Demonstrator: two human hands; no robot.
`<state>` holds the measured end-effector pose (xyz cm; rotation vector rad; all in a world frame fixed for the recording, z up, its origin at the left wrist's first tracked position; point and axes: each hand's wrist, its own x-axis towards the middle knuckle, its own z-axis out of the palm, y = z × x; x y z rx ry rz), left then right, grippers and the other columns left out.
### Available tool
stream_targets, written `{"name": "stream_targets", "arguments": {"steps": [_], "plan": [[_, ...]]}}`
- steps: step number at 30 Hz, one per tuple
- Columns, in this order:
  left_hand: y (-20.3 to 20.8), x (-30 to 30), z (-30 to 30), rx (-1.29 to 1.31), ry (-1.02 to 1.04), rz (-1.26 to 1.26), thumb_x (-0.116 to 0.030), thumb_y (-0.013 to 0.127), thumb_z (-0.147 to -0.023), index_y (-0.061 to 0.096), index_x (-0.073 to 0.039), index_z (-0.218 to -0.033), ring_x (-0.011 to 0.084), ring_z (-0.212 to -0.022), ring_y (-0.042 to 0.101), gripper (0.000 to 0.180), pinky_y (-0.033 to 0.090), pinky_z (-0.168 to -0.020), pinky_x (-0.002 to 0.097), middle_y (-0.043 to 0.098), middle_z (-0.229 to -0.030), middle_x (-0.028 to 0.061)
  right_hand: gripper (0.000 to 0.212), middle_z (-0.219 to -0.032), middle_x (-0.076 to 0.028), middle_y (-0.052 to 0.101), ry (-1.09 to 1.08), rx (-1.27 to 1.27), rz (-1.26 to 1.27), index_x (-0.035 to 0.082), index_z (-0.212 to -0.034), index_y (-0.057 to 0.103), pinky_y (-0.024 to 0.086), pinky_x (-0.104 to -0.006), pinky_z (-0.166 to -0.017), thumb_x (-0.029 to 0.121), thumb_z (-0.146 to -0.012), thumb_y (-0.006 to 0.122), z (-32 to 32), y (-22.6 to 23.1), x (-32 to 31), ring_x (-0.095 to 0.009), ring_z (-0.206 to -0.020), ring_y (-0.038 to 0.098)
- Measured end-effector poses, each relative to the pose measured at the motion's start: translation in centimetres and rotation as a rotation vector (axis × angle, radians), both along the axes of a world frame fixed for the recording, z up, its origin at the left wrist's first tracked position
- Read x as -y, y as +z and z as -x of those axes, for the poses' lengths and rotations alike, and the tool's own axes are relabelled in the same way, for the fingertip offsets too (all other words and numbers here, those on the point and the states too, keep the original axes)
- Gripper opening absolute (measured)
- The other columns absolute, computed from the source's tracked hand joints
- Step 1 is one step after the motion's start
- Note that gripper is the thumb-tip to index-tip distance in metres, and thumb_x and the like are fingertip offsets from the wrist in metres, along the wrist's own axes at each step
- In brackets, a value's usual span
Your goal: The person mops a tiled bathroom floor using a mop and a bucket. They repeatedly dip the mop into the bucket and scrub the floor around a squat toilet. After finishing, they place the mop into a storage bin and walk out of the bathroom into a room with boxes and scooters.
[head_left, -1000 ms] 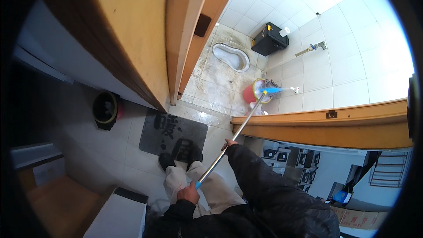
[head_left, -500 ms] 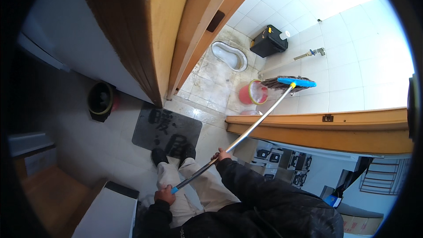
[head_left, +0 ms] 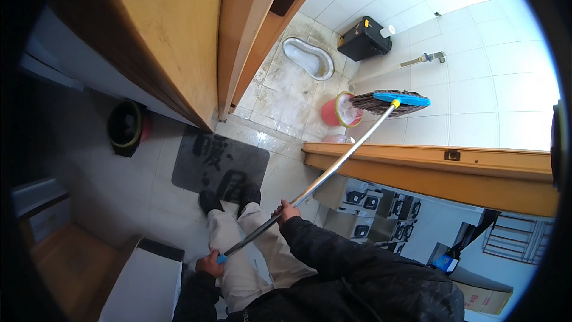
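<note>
Both my hands grip the metal pole of a mop (head_left: 325,174). Its blue-capped lower end sits in my left hand (head_left: 210,263), fingers closed around it by my leg. Farther up the pole, my right hand (head_left: 286,210) is wrapped round the grip's dark section. The mop head (head_left: 393,102), dark strands under a blue plate with a yellow joint, is raised through the doorway in front of the white tiled wall. Its strands overlap the rim of a pink bucket (head_left: 339,109) in this view; whether they touch cannot be told.
A squat toilet (head_left: 308,58) is set in the tiled floor, with a black bin (head_left: 364,39) beyond it. A wall tap (head_left: 434,57) juts out above the bucket. The wooden door frame (head_left: 429,170) borders the opening. A grey mat (head_left: 221,164) lies before it; a waste bin (head_left: 126,126) stands left.
The mop head has tilted, showing more of its strands. My hands and the pole's lower end sit slightly further left in view, and the whole scene has shifted a little.
</note>
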<state>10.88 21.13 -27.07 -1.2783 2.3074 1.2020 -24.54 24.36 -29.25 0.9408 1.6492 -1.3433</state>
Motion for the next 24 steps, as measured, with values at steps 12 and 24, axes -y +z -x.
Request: {"name": "stream_targets", "arguments": {"steps": [12, 24], "plan": [[9.7, 5.6, 14.8, 0.287, -0.058, -0.125, -0.014, 0.057, -0.081, 0.056, -0.007, -0.098, 0.0420, -0.076, 0.066, 0.018, 0.051, -0.068, 0.0533, 0.067, -0.078, 0.0194, 0.012, -0.061, -0.011, 0.043, 0.353, 0.094, -0.081, 0.004, -0.095, 0.046, 0.047, -0.0480, -0.055, 0.015, -0.096, 0.048, 11.6, -10.8, 2.7, -0.028, -0.053, 0.048], [4.4, -0.2, 8.8, 0.260, -0.002, -0.142, -0.023, 0.058, -0.081, 0.061, -0.010, -0.100, 0.0402, -0.077, 0.067, 0.024, 0.052, -0.069, 0.0527, 0.069, -0.083, 0.0180, 0.022, -0.053, -0.006, 0.035, 0.088, -0.037, -0.087, 0.002, -0.091, 0.048, 0.038, -0.0396, -0.039, 0.023, -0.095, 0.050, 11.8, -13.5, -1.0, -0.023, -0.038, 0.036]]}}
